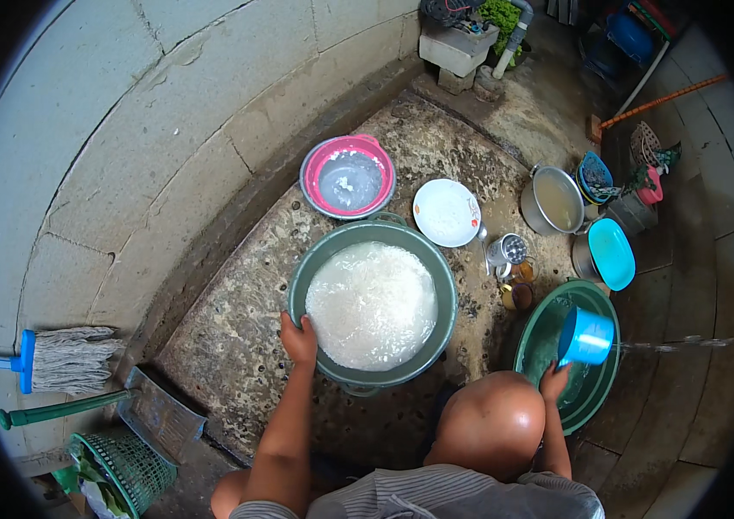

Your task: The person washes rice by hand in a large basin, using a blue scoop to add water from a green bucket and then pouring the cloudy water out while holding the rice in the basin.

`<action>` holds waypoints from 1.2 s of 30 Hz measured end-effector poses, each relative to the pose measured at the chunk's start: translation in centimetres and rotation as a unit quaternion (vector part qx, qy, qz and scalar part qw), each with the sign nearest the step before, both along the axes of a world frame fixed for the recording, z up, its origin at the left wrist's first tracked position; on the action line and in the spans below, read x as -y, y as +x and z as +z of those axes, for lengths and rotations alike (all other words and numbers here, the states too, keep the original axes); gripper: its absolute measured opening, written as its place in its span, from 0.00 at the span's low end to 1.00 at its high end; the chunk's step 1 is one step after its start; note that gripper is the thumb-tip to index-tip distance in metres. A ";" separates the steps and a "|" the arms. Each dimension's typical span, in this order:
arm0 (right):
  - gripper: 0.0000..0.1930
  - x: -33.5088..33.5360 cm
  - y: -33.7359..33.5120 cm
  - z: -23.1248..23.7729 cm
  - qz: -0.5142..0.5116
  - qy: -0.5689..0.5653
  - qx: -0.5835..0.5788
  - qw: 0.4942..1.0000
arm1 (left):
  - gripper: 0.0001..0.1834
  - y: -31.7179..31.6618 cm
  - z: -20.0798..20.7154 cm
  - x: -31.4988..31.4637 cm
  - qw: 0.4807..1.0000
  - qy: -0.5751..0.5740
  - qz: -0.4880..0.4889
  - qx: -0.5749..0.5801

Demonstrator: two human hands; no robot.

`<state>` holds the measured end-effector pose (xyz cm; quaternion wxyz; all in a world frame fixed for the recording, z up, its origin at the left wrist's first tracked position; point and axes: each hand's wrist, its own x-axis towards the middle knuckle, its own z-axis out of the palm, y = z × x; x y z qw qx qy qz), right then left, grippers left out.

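Observation:
A large grey-green basin (298, 290) stands on the worn slab in front of me, with white rice (372, 307) in cloudy water inside. My left hand (299, 340) is closed on its near-left rim. To the right, my right hand (554, 381) grips the handle of a blue water dipper (588, 336), held tilted above a green tub (605, 389) of water. A thin stream of water (687, 344) runs in from the right and reaches the dipper.
Beyond the basin are a pink colander (319, 177) in a metal bowl and a white plate (446, 213). Cups (518, 297) and a metal pot (535, 208) stand right of it. At left are a mop (73, 359), a dustpan (163, 415) and a green basket (137, 471) beside the wall.

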<state>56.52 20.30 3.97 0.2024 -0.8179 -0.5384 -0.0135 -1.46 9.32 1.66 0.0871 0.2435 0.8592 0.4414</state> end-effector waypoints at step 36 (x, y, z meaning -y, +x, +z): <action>0.19 -6.6 -28.8 19.0 0.434 -0.450 -0.321 0.711 | 0.28 -0.8 2.7 0.0 0.894 -0.192 -0.203 -0.350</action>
